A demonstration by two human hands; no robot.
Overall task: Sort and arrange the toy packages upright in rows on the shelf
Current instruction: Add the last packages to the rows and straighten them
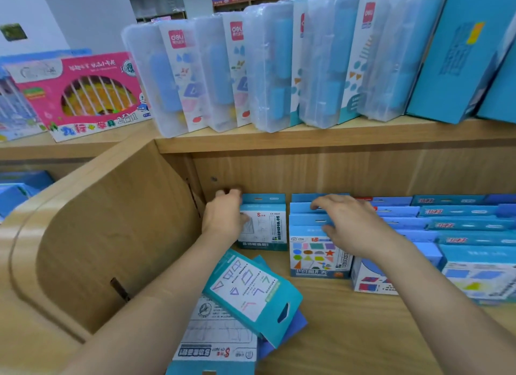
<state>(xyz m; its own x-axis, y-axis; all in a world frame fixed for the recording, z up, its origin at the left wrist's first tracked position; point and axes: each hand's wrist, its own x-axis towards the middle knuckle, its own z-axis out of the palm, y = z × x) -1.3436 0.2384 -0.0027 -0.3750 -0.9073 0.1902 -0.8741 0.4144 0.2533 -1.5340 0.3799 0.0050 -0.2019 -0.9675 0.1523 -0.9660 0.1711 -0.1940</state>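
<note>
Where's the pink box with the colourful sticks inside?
The pink box stands on the upper shelf at far left, beside the clear plastic cases.

wooden shelf (349,318) under blue toy packages (318,251)

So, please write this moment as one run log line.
left hand on upright package | right hand on next row | loose packages lying flat
</note>
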